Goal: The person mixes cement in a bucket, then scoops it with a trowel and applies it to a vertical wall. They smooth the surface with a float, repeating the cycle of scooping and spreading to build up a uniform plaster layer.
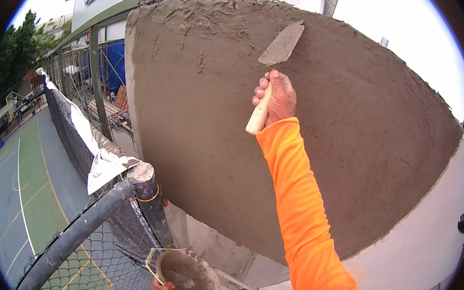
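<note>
My right hand [280,97] is wrapped round the pale wooden handle of a pointing trowel [282,43], thumb uppermost. The trowel's mortar-smeared metal blade points up and lies at, or very near, the upper part of a wall of wet grey-brown mortar [207,116]. That surface is fairly smooth in the middle and rougher along its top edge. Low in the view, my left hand [162,289] grips the side of a bucket [212,286] by its rim and wire handle. Some wet mortar [182,274] coats the bucket's inside. Part of the left hand is cut off by the lower edge.
A chain-link fence [106,249] with a thick dark rail [75,236] and a capped post [153,209] stands close on the left. White cloth [106,168] hangs over it. Beyond lies a green and grey sports court [27,183]. Scaffolding [79,73] and a blue tarp [116,62] stand behind.
</note>
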A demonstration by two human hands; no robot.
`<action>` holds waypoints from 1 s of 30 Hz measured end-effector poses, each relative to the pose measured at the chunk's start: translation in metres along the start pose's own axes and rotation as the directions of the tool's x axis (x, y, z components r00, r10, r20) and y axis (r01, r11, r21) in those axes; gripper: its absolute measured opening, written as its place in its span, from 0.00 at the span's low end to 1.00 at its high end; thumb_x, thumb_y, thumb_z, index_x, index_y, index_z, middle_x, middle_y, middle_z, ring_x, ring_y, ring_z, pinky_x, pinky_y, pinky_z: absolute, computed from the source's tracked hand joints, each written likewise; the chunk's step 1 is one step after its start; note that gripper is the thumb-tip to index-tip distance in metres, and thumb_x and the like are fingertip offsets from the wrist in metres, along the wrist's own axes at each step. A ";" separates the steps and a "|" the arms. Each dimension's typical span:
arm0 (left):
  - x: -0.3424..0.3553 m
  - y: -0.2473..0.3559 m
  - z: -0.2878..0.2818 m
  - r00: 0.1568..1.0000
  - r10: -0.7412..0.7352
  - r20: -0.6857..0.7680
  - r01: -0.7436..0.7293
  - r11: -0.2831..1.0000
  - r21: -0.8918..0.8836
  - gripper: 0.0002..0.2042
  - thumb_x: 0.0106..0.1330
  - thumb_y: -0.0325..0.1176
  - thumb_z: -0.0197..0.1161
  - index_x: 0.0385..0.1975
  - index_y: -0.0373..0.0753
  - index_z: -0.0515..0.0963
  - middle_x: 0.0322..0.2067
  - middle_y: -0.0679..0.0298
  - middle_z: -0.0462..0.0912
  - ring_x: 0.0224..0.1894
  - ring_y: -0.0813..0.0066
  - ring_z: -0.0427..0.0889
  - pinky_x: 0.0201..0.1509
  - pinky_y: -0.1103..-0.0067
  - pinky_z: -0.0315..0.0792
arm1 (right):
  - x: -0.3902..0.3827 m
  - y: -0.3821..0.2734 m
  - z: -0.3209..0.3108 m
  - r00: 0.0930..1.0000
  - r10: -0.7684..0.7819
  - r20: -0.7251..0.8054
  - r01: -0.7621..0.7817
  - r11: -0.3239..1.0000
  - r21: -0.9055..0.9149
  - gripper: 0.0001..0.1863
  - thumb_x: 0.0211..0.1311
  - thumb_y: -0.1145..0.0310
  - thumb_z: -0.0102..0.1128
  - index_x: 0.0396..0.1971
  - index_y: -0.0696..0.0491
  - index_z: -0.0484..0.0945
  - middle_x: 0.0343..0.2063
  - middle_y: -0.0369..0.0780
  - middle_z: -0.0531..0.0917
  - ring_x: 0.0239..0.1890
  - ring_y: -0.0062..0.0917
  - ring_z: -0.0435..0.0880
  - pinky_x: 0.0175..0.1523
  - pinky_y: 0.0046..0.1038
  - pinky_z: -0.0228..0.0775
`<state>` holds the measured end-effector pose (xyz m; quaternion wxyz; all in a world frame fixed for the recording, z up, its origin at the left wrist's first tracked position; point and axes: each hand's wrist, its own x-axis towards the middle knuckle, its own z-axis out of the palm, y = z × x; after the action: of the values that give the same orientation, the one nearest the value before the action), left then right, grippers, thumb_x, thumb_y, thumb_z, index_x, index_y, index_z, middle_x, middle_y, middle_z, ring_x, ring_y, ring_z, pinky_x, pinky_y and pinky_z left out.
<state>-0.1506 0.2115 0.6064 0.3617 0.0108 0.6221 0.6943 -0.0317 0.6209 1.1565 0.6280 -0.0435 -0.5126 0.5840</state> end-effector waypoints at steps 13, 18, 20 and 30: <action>0.000 -0.002 0.011 0.986 0.060 0.158 -0.074 0.993 0.089 0.25 0.46 0.13 0.60 0.49 0.31 0.78 0.35 0.56 0.86 0.29 0.63 0.86 0.32 0.69 0.82 | -0.498 0.163 -0.211 0.348 0.937 0.040 0.250 -0.052 -0.967 0.15 0.65 0.64 0.63 0.47 0.55 0.83 0.45 0.51 0.88 0.48 0.49 0.89 0.50 0.49 0.82; -0.005 0.006 0.036 0.961 0.055 0.270 -0.105 0.979 0.174 0.26 0.47 0.12 0.59 0.51 0.31 0.77 0.38 0.56 0.86 0.31 0.63 0.86 0.34 0.70 0.82 | -0.506 0.200 -0.205 0.276 0.949 0.155 0.487 0.001 -0.874 0.14 0.63 0.69 0.62 0.47 0.56 0.83 0.47 0.49 0.88 0.43 0.47 0.91 0.44 0.46 0.85; -0.002 0.008 0.042 0.962 0.011 0.272 -0.059 0.984 0.167 0.25 0.48 0.12 0.59 0.51 0.31 0.76 0.38 0.56 0.86 0.31 0.63 0.86 0.35 0.70 0.82 | -0.503 0.194 -0.201 0.180 0.977 0.114 0.437 0.024 -0.899 0.14 0.63 0.69 0.61 0.47 0.56 0.83 0.46 0.48 0.88 0.44 0.47 0.91 0.46 0.46 0.85; 0.014 0.001 0.057 0.961 -0.087 0.262 0.108 0.992 -0.066 0.22 0.51 0.13 0.56 0.49 0.34 0.76 0.32 0.55 0.83 0.19 0.63 0.82 0.16 0.72 0.78 | -0.437 0.071 -0.202 0.614 0.789 0.022 0.140 -0.082 -0.987 0.15 0.74 0.57 0.55 0.46 0.54 0.77 0.44 0.48 0.84 0.49 0.48 0.85 0.51 0.50 0.79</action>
<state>-0.1350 0.2678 0.6142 0.4737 0.0563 0.5411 0.6926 0.1505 0.4131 0.7563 0.0016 -0.3963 -0.9000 0.1817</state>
